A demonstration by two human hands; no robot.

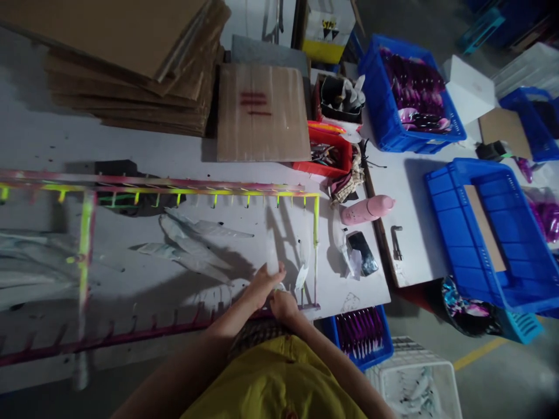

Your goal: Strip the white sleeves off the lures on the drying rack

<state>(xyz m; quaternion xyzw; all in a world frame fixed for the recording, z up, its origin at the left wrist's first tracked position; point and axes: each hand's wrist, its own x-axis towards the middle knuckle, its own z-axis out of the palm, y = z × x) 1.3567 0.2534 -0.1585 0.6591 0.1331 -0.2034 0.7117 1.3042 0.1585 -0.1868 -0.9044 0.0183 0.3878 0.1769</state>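
Note:
My left hand [263, 284] is closed around the lower part of a pale, translucent long piece [271, 250], which points up and away from me. Just below and to the right, my right hand [285, 305] has its fingers curled by the piece's lower end; what they pinch is hidden. Both hands are over the near rail of a paint-stained metal rack [316, 221] with rows of short pegs. A similar pale piece [302, 270] is at the rack's right end, close to my right hand. Several more whitish, pointed pieces [187, 244] lie on the table to the left.
Stacked cardboard [131, 87] and a marked board [264, 116] stand at the back. A red tray [323, 160], pink bottle [367, 210] and dark phone [362, 253] are to the right. Farther right are blue crates [458, 233]; a white basket [419, 372] is below the table edge.

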